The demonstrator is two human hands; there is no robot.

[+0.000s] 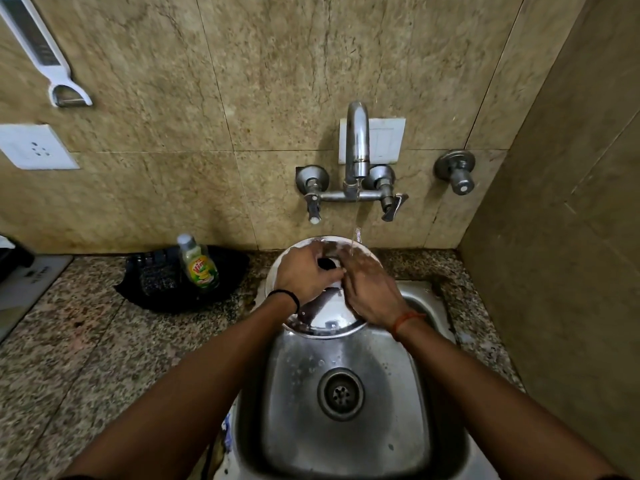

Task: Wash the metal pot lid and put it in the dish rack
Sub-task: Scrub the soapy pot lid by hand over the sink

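Rinsing: metal pot lid (325, 315) held tilted over the far end of the sink (346, 441), under the tap (356, 143)
Water: a thin stream falls from the tap onto the lid's far edge
Left hand (304, 275): fingers curled around the lid's black knob (325, 263)
Right hand (370, 292): fingers pressed together, flat on the lid's surface
Soap bottle (199, 265): on the table left of the sink, standing in a black tray (228, 268)

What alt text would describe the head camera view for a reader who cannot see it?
Two bare hands, left hand and right hand, hold a round shiny metal pot lid under running water from a wall-mounted steel tap, above a steel sink.
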